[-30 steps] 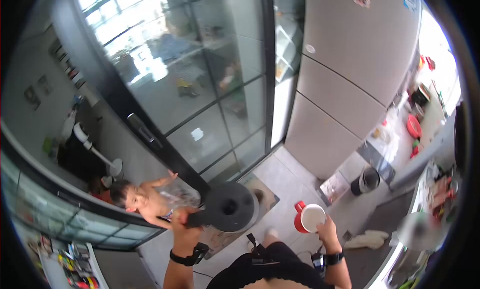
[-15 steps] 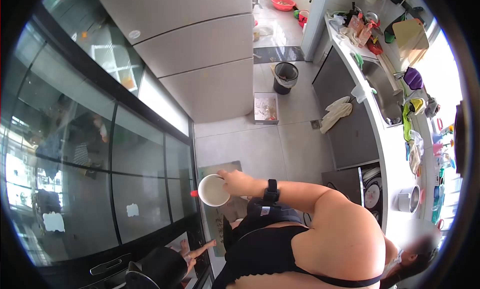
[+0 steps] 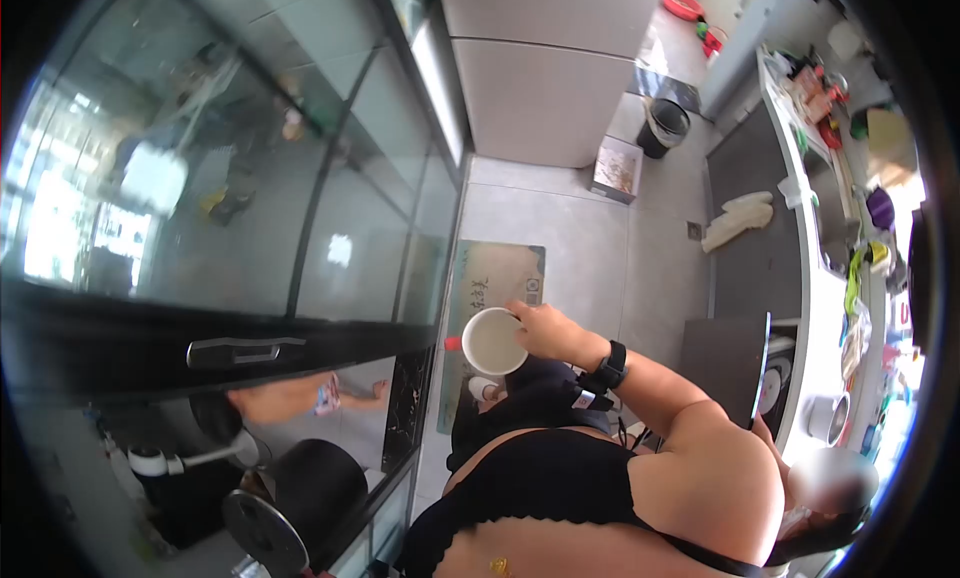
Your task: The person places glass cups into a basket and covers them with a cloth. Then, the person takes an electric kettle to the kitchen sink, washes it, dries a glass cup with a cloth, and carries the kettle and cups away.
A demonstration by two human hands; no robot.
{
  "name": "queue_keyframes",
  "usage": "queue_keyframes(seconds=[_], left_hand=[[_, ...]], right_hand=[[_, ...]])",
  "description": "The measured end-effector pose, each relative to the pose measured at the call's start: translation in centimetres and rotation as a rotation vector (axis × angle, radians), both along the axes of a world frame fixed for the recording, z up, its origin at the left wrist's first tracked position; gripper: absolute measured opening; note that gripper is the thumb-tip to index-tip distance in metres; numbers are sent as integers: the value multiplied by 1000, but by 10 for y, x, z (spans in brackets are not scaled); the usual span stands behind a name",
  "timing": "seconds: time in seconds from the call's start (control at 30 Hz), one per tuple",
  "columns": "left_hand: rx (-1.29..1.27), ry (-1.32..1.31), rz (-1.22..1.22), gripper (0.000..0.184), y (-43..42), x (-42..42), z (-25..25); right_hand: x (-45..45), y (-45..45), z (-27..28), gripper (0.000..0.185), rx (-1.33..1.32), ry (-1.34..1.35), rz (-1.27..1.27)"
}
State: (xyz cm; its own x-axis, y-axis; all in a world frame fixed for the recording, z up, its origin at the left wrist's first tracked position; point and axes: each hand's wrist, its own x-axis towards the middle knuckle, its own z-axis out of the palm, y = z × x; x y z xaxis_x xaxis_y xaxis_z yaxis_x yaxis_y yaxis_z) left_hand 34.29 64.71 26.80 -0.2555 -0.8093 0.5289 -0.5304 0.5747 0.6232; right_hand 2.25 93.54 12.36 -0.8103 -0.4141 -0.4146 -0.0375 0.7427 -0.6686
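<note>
My right hand (image 3: pixel 555 333) is closed on the rim of a mug (image 3: pixel 495 341), its fingers at the right side of the opening. The mug has a white inside and a red handle (image 3: pixel 452 343) that points left, away from the hand. Its pale inside faces me, and I cannot make out whether it holds liquid. A dark band (image 3: pixel 608 366) is on my right wrist. At the bottom left is a large black cylindrical vessel (image 3: pixel 320 488) with a metal-rimmed round end, like a kettle. My left hand does not show, so whether it holds the vessel is hidden.
A glass sliding door (image 3: pixel 380 168) stands left, with a small person (image 3: pixel 290 398) beyond its opening. A mat (image 3: pixel 500 268) lies ahead. Beyond are a box (image 3: pixel 617 170) and bin (image 3: pixel 664 128). At right, another person (image 3: pixel 835 478) is near an opened cabinet door (image 3: pixel 725 363).
My view has turned, so the fridge and counter shift right in the picture. My right hand still grips the mug, which appears further right and slightly higher. More of the doorway and black vessel shows.
</note>
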Motion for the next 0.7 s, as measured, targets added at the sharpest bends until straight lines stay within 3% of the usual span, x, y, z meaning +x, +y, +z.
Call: queue_keyframes(seconds=[0.03, 0.1, 0.17, 0.23, 0.3, 0.33, 0.4, 0.7], left_hand=[[141, 215, -63, 20, -9, 3, -7], [379, 712, -156, 41, -27, 12, -21], [288, 788, -194, 41, -25, 14, -35], [403, 881, -119, 36, -11, -2, -26], [465, 851, -183, 29, -16, 0, -31], [474, 966, -130, 29, -17, -2, -28], [488, 1099, -76, 31, -29, -7, -26], [621, 1168, -63, 40, -143, 45, -70]], right_hand=[[7, -9, 6, 42, -2, -33, 39], [19, -34, 13, 44, -20, -35, 163], [25, -55, 8, 43, -140, 16, 256], [29, -81, -6, 39, -169, 126, 374], [29, -114, 9, 38, -130, 96, 503], [35, -131, 15, 38, -142, 92, 632], [45, -169, 23, 41, -144, 39, 645], [86, -346, -50, 39, -86, 63, 899]])
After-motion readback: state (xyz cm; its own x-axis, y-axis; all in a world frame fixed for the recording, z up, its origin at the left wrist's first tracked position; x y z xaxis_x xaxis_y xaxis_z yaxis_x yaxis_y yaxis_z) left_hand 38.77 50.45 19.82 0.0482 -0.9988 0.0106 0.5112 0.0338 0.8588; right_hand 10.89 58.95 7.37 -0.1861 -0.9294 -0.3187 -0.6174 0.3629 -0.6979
